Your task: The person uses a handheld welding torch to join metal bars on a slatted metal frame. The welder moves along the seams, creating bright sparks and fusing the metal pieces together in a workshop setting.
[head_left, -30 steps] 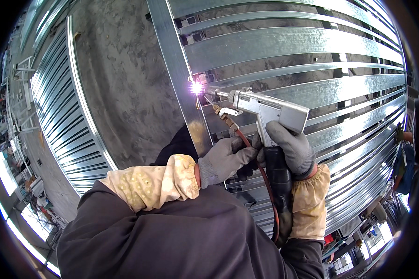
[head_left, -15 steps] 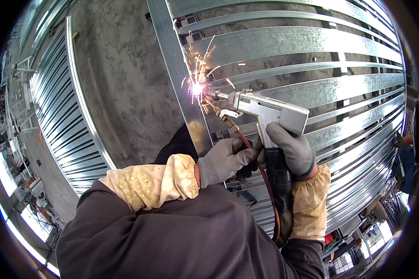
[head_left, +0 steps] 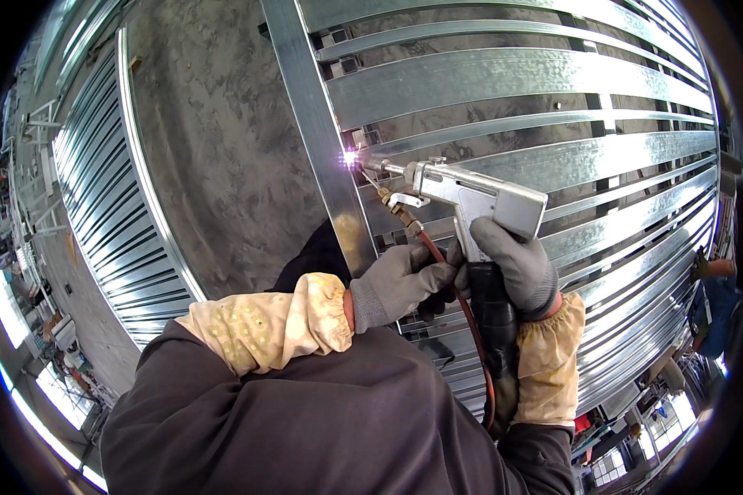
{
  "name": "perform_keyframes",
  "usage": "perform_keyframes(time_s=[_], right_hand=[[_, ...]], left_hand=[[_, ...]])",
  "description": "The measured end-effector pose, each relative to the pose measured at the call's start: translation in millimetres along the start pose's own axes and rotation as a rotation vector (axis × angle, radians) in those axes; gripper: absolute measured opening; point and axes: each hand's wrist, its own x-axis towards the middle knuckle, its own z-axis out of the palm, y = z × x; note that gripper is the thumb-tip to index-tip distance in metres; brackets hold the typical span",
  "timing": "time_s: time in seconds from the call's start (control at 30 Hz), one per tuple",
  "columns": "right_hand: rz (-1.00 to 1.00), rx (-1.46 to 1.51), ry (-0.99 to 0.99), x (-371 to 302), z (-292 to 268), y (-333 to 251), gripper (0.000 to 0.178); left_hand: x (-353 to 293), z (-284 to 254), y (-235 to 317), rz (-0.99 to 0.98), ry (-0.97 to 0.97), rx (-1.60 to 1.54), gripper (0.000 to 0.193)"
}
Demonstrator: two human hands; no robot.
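A silver welding gun with a black-sleeved cable below its grip is held in my gloved right hand, fingers wrapped round the handle. At the nozzle tip a bright pinkish-white arc glows on the edge of a galvanized steel frame bar, where a slat joins it. A brass wire-feed fitting hangs under the barrel, with a thin reddish hose running down from it. My gloved left hand is closed at that hose, just left of the handle; its fingertips are partly hidden.
Galvanized slats stretch rightward from the frame bar, with gaps between them. Another slatted panel lies at the left beyond bare concrete floor. At the far right edge another person is partly visible beside the slats.
The burst of orange sparks has died down to a smaller glow at the nozzle tip. My hands and the gun stay almost in place. The person at the right edge has shifted slightly.
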Motion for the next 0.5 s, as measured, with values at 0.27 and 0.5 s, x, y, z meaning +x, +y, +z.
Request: perform_keyframes(time_s=[0.27,0.5], right_hand=[[0.03,0.006,0.02,-0.3,1.5,-1.2,0.034],[0.007,-0.009,-0.012,-0.6,-1.3,1.0,0.034]], left_hand=[[0.8,0.1,0.9,0.013,-0.011,-0.004,0.058],[-1.1,-3.7,-2.6,-0.018,-0.006,0.05,0.053]])
